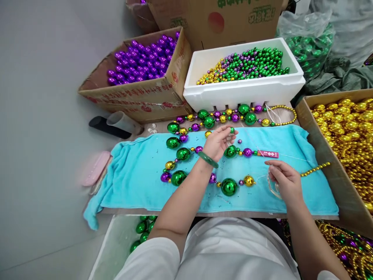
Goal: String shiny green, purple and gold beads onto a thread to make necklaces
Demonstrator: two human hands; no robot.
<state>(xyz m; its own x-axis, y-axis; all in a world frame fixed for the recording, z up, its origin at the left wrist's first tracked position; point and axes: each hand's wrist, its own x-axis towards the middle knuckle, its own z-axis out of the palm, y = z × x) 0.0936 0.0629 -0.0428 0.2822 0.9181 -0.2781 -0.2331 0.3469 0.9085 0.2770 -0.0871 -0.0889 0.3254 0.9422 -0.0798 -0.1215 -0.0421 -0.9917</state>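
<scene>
My left hand (218,142), with a green bangle on its wrist, hovers over a turquoise towel (140,182) and pinches a small green bead (232,130) at its fingertips. My right hand (284,179) rests on the towel further right, fingers closed on a thin clear thread that runs to a strand of small gold beads (316,168). Between the hands lies a string of large green, purple and gold beads (229,186). A red tag (268,154) lies on the thread near a purple bead.
A white foam box (241,91) of small mixed beads stands behind the towel. A cardboard box of purple beads (140,62) is at back left, a box of gold beads (346,136) at right. A finished necklace (221,116) lies along the towel's far edge. Green beads fill a tray (142,229) below.
</scene>
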